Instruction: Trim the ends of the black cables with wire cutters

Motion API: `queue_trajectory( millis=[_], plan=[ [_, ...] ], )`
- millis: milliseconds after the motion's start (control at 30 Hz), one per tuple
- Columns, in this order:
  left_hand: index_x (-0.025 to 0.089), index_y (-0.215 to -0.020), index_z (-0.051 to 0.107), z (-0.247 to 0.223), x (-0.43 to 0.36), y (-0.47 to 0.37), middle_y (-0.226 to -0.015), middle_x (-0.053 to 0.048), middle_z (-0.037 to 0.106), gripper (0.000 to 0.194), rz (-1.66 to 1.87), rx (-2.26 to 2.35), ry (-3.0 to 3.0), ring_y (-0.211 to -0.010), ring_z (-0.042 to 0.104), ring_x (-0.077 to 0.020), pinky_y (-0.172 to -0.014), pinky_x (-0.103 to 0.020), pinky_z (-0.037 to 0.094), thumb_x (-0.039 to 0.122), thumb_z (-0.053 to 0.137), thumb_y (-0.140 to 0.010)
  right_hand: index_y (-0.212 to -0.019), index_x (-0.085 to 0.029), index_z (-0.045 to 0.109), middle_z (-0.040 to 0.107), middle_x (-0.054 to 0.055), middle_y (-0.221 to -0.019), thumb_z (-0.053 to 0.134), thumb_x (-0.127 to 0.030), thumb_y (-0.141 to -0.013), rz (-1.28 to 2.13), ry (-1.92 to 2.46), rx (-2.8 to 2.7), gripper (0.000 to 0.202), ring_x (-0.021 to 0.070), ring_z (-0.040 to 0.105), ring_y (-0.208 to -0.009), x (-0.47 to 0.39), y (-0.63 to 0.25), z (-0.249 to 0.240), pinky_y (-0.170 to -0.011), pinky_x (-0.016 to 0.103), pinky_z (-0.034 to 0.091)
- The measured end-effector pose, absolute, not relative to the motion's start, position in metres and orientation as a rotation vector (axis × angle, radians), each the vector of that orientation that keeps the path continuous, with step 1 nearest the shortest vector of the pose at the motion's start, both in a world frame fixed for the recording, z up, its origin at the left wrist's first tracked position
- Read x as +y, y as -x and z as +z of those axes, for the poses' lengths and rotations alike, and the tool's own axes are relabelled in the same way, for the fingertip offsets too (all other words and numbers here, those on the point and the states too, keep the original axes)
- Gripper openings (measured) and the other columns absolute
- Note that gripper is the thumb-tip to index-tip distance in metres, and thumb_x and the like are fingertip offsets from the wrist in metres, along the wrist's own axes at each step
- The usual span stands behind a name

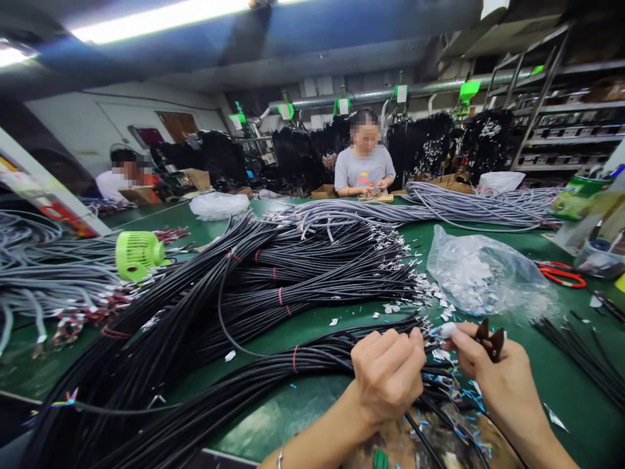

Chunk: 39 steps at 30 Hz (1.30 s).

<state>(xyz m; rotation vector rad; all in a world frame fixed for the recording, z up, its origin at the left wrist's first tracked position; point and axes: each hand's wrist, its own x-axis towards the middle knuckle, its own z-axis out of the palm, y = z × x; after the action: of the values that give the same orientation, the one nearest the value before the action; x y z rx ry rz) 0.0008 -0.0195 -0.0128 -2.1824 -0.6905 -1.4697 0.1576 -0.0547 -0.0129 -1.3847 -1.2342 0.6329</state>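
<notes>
My left hand [387,374] is closed around the end of a black cable [303,355] that runs off to the left over the green table [312,319]. My right hand [488,365] pinches a small white connector [447,329] at that cable's tip between thumb and forefinger. A small dark tool [491,340] sticks up from the same hand. Both hands meet near the table's front edge, above loose wire ends with blue and red leads [459,397].
Large bundles of black cables [254,280] and grey cables [439,205] cover the table. A clear plastic bag of white connectors [481,273], red scissors [561,273] and a green fan [137,254] lie around. Two other people sit at the far side.
</notes>
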Motion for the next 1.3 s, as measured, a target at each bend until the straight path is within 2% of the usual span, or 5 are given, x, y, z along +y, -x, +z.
queue_trajectory(
  millis=[233, 567, 933, 1133, 1300],
  plan=[
    [0.010, -0.074, 0.063, -0.016, -0.020, -0.002, -0.048, 0.002, 0.052, 0.013, -1.444, -0.652, 2.215, -0.045, 0.039, -0.0112, -0.045, -0.031, 0.018, 0.004, 0.054, -0.081, -0.080, -0.012, 0.069, 0.046, -0.005, -0.040, 0.071, -0.045, -0.069, 0.950, 1.327, -0.997, 0.035, 0.0065, 0.034, -0.035, -0.049, -0.162, -0.027, -0.035, 0.020, 0.024],
    [0.014, -0.056, 0.056, -0.013, -0.020, -0.006, -0.046, 0.003, 0.047, 0.027, -1.418, -0.698, 2.199, -0.044, 0.035, -0.0108, -0.046, -0.033, 0.015, 0.002, 0.056, -0.080, -0.078, -0.013, 0.069, 0.054, -0.001, -0.047, 0.072, -0.045, -0.066, 0.877, 1.341, -1.039, 0.034, 0.0083, 0.040, -0.036, -0.051, -0.159, -0.020, -0.032, 0.021, 0.027],
    [0.014, -0.060, 0.057, -0.016, -0.018, -0.008, -0.048, 0.002, 0.048, 0.025, -1.402, -0.748, 2.170, -0.045, 0.039, -0.0117, -0.046, -0.032, 0.018, 0.005, 0.052, -0.082, -0.061, -0.015, 0.054, 0.028, -0.010, -0.037, 0.063, -0.049, -0.074, 1.184, 1.267, -0.997, 0.038, 0.0023, 0.019, -0.035, -0.051, -0.141, -0.010, -0.037, 0.018, 0.012],
    [0.013, -0.075, 0.062, -0.014, -0.019, -0.007, -0.059, -0.002, 0.056, 0.016, -1.557, -0.944, 2.423, -0.054, 0.048, -0.0128, -0.050, -0.027, 0.032, 0.011, 0.052, -0.086, -0.077, -0.017, 0.066, 0.062, 0.002, -0.060, 0.065, -0.036, -0.074, 0.528, 1.368, -1.256, 0.019, 0.0108, 0.052, -0.047, -0.057, -0.152, -0.010, -0.043, 0.021, 0.042],
    [0.014, -0.075, 0.062, -0.007, -0.022, -0.004, -0.069, -0.004, 0.060, 0.022, -1.626, -0.978, 2.697, -0.062, 0.051, -0.0134, -0.058, -0.024, 0.037, 0.009, 0.045, -0.089, -0.091, -0.020, 0.069, 0.068, 0.000, -0.068, 0.066, -0.027, -0.076, 0.084, 1.318, -1.365, 0.017, 0.0107, 0.058, -0.049, -0.062, -0.156, -0.011, -0.047, 0.019, 0.048]
  ],
)
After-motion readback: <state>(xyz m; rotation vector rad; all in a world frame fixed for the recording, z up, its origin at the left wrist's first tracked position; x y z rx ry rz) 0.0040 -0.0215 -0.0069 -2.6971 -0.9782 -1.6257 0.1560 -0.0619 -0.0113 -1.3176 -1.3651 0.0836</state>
